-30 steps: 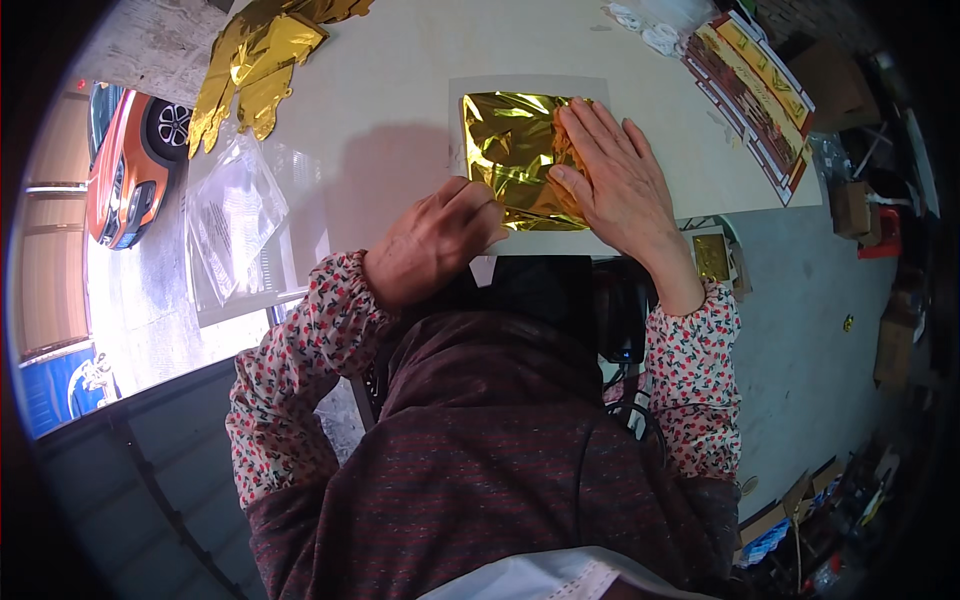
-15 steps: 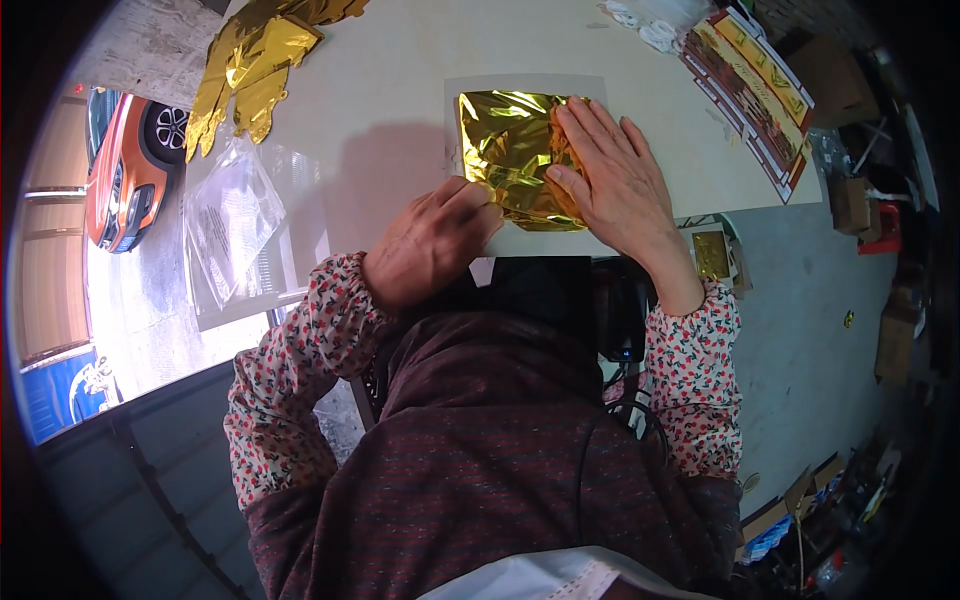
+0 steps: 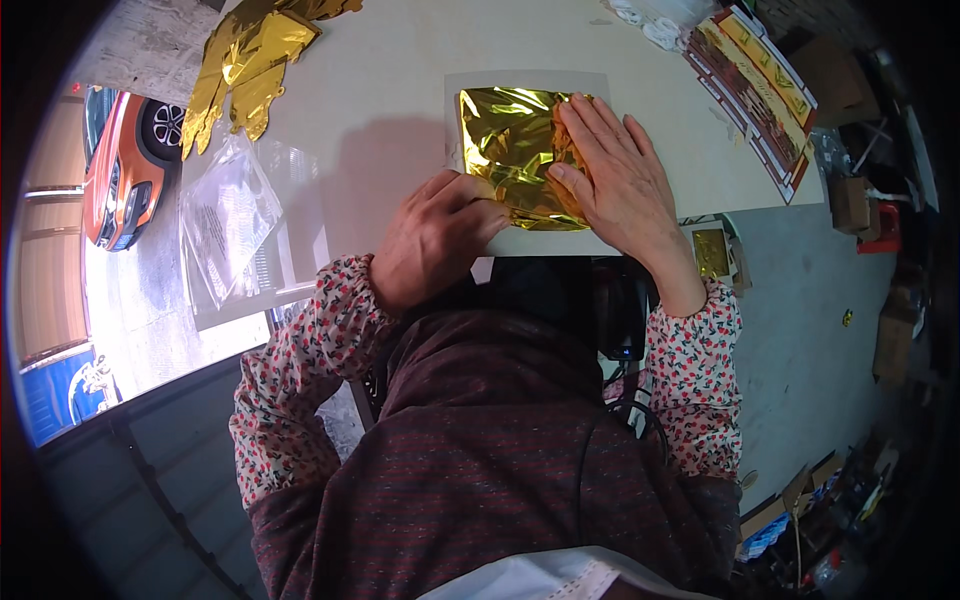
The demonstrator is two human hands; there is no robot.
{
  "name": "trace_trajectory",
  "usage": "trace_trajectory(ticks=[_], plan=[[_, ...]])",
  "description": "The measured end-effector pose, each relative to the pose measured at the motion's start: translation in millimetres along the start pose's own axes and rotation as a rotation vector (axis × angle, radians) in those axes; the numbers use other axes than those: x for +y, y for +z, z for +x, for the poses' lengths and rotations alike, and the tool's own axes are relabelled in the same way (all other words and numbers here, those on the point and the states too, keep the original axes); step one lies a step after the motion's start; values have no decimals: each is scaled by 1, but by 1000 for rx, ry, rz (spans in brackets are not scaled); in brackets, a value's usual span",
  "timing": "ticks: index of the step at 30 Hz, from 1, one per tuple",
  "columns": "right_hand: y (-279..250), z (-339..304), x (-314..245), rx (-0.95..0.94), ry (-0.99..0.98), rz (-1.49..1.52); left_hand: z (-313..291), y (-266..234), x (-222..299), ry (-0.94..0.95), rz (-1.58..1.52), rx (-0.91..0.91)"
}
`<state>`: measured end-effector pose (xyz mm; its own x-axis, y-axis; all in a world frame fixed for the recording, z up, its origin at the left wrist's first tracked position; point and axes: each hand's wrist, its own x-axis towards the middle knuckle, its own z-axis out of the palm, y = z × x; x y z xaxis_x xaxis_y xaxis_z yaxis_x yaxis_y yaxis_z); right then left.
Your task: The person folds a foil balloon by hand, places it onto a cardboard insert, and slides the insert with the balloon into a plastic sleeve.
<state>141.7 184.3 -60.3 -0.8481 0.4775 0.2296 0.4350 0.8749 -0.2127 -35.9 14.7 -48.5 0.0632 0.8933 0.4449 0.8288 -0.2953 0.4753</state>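
A shiny gold foil sheet (image 3: 513, 140) lies creased near the table's front edge, over a flat greyish sheet (image 3: 525, 80) whose border shows along its far side. At the foil's lower left corner, my left hand (image 3: 436, 235) is closed, thumb and curled fingers pinching the foil edge. My right hand (image 3: 628, 190) rests flat on the foil's right part, fingers stretched toward the far side and thumb out to the left. The palm hides the foil's right edge.
Gold foil pieces (image 3: 262, 50) lie at the table's far left, above clear plastic bags (image 3: 232, 215). Printed red and yellow card sheets (image 3: 750, 90) lie at the far right, beside white crumpled material (image 3: 660, 30). Cardboard boxes (image 3: 853, 207) stand on the floor at right.
My left hand has shifted slightly and turned at the foil's corner, still pinching. The right hand stays flat on the foil, nearly unmoved.
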Motion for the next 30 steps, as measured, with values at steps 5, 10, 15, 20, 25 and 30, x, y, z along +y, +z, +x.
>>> trace_trajectory(ticks=[5, 10, 15, 20, 25, 30], plan=[[1, 1, 0, 6, 2, 2, 0, -1, -8, 52, 27, -34], [-3, 1, -1, 6, 1, 3, 1, -2, -5, 105, 70, -41], [-1, 0, -1, -1, 5, 10, 7, -6, -3, 120, 100, -113], [-1, -1, 0, 0, 6, 7, 15, -11, -1, 105, 92, -178], [0, 0, -1, 9, 1, 12, 15, -11, -6, 84, 33, -189], [-1, 0, -1, 13, -3, 8, 8, -6, -10, 157, 91, -116]])
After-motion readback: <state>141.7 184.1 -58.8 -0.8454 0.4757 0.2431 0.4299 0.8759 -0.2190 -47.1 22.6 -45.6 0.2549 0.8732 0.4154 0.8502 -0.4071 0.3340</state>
